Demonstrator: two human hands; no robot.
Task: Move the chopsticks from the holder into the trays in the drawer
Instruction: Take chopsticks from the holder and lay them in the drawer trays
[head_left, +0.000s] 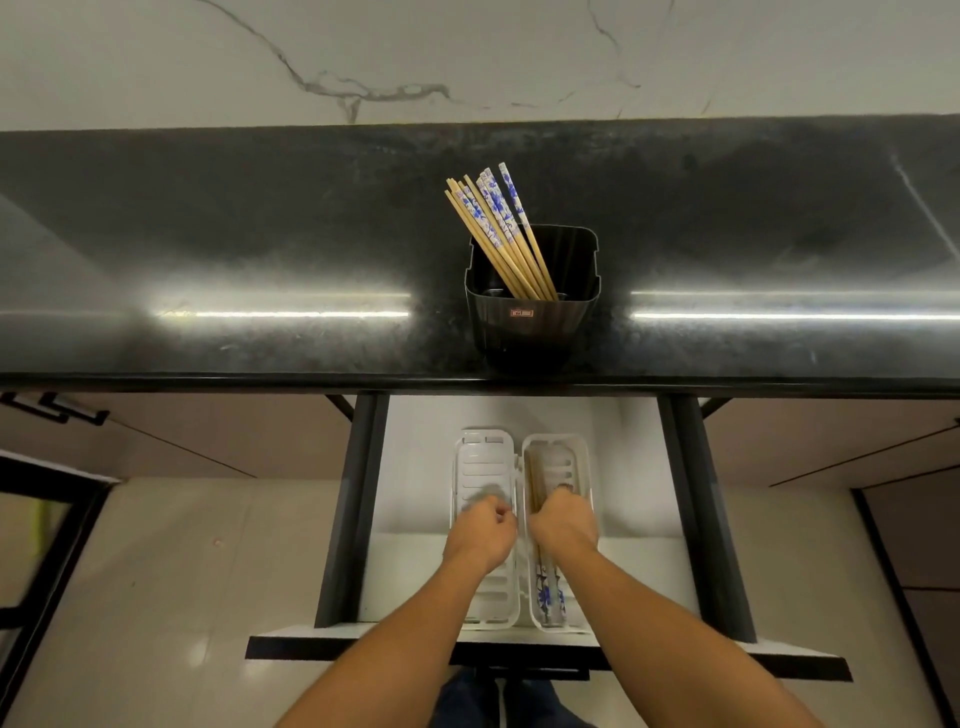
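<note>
The left hand (480, 532) sat curled over the left tray (483, 457), its hold impossible to tell. Behind it, most chopsticks (498, 223) stood in the holder (530, 322). The right hand (563, 522) clasped a bundle (545, 597) lying in the right tray (579, 452); let go crooked, it could ride the wall and spill into the drawer (634, 467).

left hand (480, 535) curled, right hand (563, 522) palm down

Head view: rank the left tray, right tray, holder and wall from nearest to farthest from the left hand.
1. Left tray, directly under the left hand.
2. Right tray, next to it on the right, with chopsticks inside.
3. Holder, up on the counter.
4. Wall, behind the counter.
</note>
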